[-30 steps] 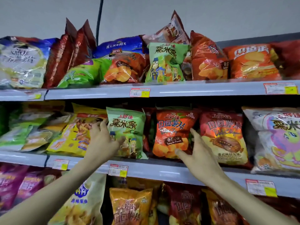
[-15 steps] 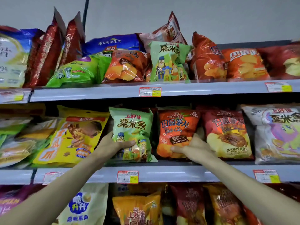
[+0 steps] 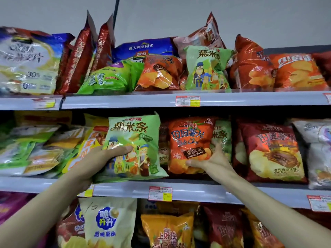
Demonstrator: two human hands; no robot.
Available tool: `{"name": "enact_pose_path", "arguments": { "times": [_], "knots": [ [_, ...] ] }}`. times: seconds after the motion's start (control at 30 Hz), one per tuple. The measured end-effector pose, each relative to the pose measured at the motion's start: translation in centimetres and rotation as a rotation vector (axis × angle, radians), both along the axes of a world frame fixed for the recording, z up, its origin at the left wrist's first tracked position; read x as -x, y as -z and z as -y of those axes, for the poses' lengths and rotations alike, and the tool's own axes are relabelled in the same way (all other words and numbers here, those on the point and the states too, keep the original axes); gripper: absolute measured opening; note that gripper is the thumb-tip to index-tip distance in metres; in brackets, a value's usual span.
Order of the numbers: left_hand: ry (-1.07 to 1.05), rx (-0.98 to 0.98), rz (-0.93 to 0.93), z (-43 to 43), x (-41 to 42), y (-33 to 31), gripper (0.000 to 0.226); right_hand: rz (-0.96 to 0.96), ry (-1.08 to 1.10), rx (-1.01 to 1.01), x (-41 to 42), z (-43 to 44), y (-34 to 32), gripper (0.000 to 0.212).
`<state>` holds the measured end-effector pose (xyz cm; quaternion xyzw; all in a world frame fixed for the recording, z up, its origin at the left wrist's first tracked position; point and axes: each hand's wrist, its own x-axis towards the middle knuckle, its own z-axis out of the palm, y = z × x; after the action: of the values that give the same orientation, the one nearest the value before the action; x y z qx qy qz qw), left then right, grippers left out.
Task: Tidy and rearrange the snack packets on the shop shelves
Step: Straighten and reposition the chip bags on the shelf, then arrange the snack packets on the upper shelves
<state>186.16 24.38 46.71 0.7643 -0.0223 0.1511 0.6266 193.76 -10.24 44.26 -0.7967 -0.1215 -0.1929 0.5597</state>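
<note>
On the middle shelf (image 3: 206,193), my left hand (image 3: 100,158) grips a light green snack packet (image 3: 134,136) by its left side, thumb across the front; its lower edge juts past the shelf lip. My right hand (image 3: 211,160) holds an orange tomato chips packet (image 3: 189,138) from the right, thumb under its front and fingers behind it. A second green packet (image 3: 223,135) shows behind the orange one. A dark red chips packet (image 3: 270,151) stands just to the right.
The top shelf (image 3: 125,101) carries a jumble of leaning packets, among them a green one (image 3: 206,68) and orange ones (image 3: 159,72). Yellow and green packets (image 3: 35,149) lie slumped at the middle shelf's left. White packets (image 3: 317,151) stand far right. More packets (image 3: 168,230) fill the bottom shelf.
Both hands went from reaching open toward the middle shelf to gripping a packet each. The green packet has come forward and tilted over the shelf lip; the orange one is pulled slightly out.
</note>
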Motion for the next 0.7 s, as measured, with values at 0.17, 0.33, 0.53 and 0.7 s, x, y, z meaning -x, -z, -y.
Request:
{"name": "enact_pose_path", "arguments": {
  "times": [0.17, 0.33, 0.53, 0.7],
  "knots": [
    [-0.055, 0.013, 0.117, -1.7, 3.7, 0.9, 0.065, 0.000, -0.081, 0.041, -0.3, -4.6, 0.0, 0.126],
    [-0.072, -0.004, 0.158, 0.2, 6.6, 1.9, 0.017, -0.020, -0.131, 0.138, -0.8, -7.7, -0.1, 0.127],
    [-0.046, -0.022, 0.202, 3.1, 6.0, 2.2, 0.037, -0.003, -0.102, 0.143, 0.0, -6.4, -0.2, 0.116],
    [-0.044, -0.083, 0.350, 8.0, 3.9, 2.3, 0.040, 0.127, -0.174, -0.133, 5.2, -1.8, 0.1, 0.058]
  ]
}}
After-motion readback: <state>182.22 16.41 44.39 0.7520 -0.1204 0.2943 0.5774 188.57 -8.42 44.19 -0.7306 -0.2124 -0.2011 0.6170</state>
